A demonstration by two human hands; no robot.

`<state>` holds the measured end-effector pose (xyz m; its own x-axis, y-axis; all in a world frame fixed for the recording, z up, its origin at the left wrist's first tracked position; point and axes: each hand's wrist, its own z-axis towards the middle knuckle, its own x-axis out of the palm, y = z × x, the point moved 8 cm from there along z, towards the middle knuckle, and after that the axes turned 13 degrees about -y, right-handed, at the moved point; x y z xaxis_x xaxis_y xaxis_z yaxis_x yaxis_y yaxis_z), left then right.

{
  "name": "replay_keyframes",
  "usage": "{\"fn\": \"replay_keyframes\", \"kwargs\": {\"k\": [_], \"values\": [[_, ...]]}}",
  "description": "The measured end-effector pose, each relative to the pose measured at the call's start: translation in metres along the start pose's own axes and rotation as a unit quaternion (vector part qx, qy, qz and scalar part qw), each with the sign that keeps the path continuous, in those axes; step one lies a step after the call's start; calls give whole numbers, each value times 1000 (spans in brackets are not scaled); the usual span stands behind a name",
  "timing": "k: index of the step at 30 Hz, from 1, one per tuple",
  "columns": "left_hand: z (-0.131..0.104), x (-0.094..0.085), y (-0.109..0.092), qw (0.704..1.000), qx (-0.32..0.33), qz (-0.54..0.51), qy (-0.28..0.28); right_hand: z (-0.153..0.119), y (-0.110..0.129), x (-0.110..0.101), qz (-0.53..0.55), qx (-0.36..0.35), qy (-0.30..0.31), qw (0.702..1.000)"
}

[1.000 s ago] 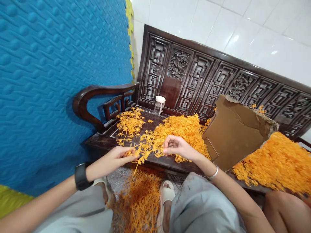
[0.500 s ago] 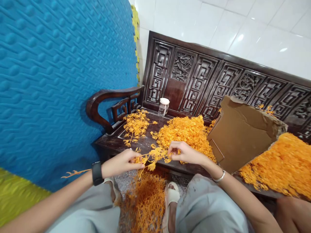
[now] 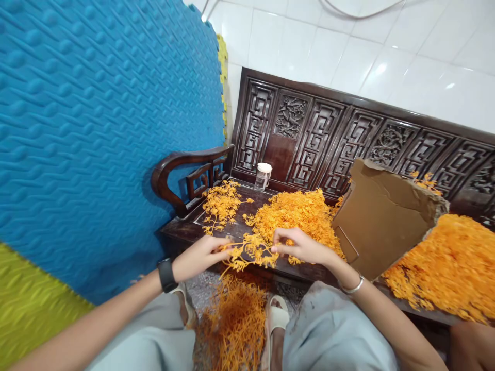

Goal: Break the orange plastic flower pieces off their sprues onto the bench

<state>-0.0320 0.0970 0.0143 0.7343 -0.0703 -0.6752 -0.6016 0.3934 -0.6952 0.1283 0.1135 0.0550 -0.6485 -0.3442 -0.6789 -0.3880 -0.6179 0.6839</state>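
A branching orange plastic sprig (image 3: 253, 250) stretches between my two hands above the front edge of the dark wooden bench (image 3: 181, 229). On its left end, my left hand (image 3: 207, 252) is closed, pinching the stem. My right hand (image 3: 296, 245) pinches the sprig's right end between thumb and fingers. Behind my right hand lies a large pile of orange pieces (image 3: 303, 211); a smaller orange cluster (image 3: 221, 203) rests on the bench behind my left hand. More orange stems (image 3: 237, 319) are heaped below, between my feet.
A clear jug with a white lid (image 3: 263, 176) stands by the carved backrest (image 3: 280, 154). At right, a cardboard piece (image 3: 381, 216) leans beside another orange heap (image 3: 452, 268). A person's bare knee (image 3: 469, 342) shows at lower right. Blue mat (image 3: 96, 129) covers the left.
The view has shifted slightly, so the bench sits lower and further right. Both hands still hold the sprig, whose branches now look more spread. The long orange stem beyond my left forearm is no longer clearly seen.
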Motion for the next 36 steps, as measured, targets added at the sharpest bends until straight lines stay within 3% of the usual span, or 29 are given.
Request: {"fn": "replay_keyframes", "kwargs": {"k": [3, 7, 12, 14, 17, 19, 22, 26, 28, 32, 34, 36], "values": [[-6, 2, -8, 999, 14, -41, 33, -2, 0, -17, 12, -5, -50, 999], [-11, 1, -22, 999, 39, -30, 9, 0, 2, -33, 5, -28, -137, 990], [-19, 3, -34, 998, 59, 23, -30, 7, -5, -51, 41, -26, -202, 978], [-25, -3, -28, 995, 59, 53, -53, 4, -15, -75, 57, -20, -277, 959], [-34, -15, -10, 987, 57, 126, -86, -11, -37, -118, 48, -15, -431, 901], [-37, -18, 1, 977, 69, 180, -87, -6, -46, -120, -11, -28, -416, 909], [-38, -10, 1, 949, 137, 276, -68, 23, -53, -100, -115, -45, -339, 932], [-41, 15, -31, 868, 309, 383, -66, 71, -71, -76, -244, 10, -254, 936], [-42, 27, -43, 840, 354, 407, -52, 87, -83, -69, -280, 38, -210, 936], [-33, 41, -51, 840, 353, 411, -26, 97, -85, -55, -285, 60, -185, 938], [-28, 45, -49, 848, 344, 403, -16, 95, -65, -36, -267, 47, -163, 949], [-23, 48, -45, 860, 331, 388, -7, 89, -29, -8, -214, 8, -127, 968]]}}
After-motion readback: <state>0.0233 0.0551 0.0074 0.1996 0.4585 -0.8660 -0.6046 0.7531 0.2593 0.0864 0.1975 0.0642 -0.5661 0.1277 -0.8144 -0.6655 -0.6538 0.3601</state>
